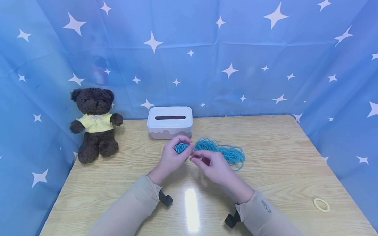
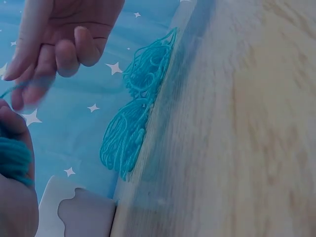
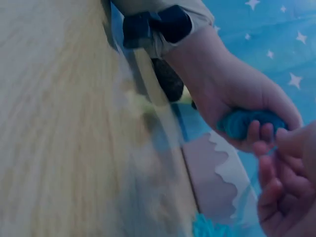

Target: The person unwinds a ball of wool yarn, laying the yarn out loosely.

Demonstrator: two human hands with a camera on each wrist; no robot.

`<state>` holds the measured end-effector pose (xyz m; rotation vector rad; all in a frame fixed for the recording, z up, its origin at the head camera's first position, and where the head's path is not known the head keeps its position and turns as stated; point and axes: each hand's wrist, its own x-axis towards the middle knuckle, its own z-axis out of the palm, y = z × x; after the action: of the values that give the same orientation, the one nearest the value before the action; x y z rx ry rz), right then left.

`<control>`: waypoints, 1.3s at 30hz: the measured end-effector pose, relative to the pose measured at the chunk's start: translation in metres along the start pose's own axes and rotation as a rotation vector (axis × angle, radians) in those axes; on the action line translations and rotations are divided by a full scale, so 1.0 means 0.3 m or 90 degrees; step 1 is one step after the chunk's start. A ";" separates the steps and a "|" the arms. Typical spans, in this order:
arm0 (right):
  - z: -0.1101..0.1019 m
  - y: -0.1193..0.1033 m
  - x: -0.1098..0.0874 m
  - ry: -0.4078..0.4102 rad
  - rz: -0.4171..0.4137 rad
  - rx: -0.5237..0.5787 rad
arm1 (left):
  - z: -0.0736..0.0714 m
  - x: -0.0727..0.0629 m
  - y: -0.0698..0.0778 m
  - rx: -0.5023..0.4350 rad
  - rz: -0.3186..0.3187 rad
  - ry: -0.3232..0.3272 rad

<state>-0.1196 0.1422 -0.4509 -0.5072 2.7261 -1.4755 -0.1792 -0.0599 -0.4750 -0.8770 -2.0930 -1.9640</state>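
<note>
In the head view my left hand (image 1: 174, 156) curls around a small wound bundle of blue yarn (image 1: 181, 147), above the middle of the table. My right hand (image 1: 213, 164) meets it at the fingertips, thumb and forefinger pinching a strand of that yarn, which the left wrist view shows running between the hands. A larger loose heap of blue yarn (image 1: 231, 154) lies on the table just beyond the right hand. The right wrist view shows the wound bundle (image 3: 249, 123) inside the left palm; part of it is hidden by fingers.
Behind the hands stands a white and mauve tissue box (image 1: 169, 122). A dark brown teddy bear (image 1: 97, 124) in a yellow top sits at the table's back left. At the right lies a pale yellow ring (image 1: 321, 205) on the wooden table (image 1: 272, 184). A blue starry curtain surrounds it.
</note>
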 end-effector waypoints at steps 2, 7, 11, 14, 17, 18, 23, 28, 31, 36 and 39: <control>0.006 -0.002 -0.002 0.016 -0.005 0.004 | 0.001 -0.001 0.001 0.006 -0.007 0.000; -0.041 -0.003 -0.001 0.059 -0.032 -0.048 | -0.004 -0.002 0.003 0.006 -0.025 0.002; -0.124 -0.012 -0.007 0.101 -0.023 -0.080 | -0.009 -0.002 0.001 0.003 -0.024 0.013; -0.192 -0.010 -0.012 0.136 0.000 -0.090 | -0.012 -0.001 -0.001 -0.004 -0.014 0.029; -0.256 0.002 -0.018 0.159 0.021 -0.119 | -0.015 -0.001 -0.004 -0.015 -0.006 0.046; -0.275 0.007 -0.020 0.163 0.028 -0.133 | -0.017 -0.001 -0.004 -0.020 -0.005 0.049; -0.358 0.034 -0.031 0.167 0.075 -0.185 | -0.024 -0.002 -0.015 -0.013 -0.004 0.068; -0.425 0.064 -0.043 0.122 0.125 -0.223 | -0.028 0.002 -0.020 0.014 -0.012 0.102; -0.457 0.092 -0.048 0.096 0.163 -0.249 | -0.032 0.006 -0.019 0.036 -0.023 0.145; -0.496 0.144 -0.053 0.080 0.234 -0.278 | -0.040 0.010 -0.027 0.060 -0.008 0.221; -0.502 0.165 -0.051 0.042 0.278 -0.293 | -0.043 0.010 -0.027 0.059 0.006 0.245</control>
<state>-0.1419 0.2944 -0.4093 0.1488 2.9638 -0.7827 -0.1894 -0.0712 -0.4787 -0.4468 -1.9300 -1.8368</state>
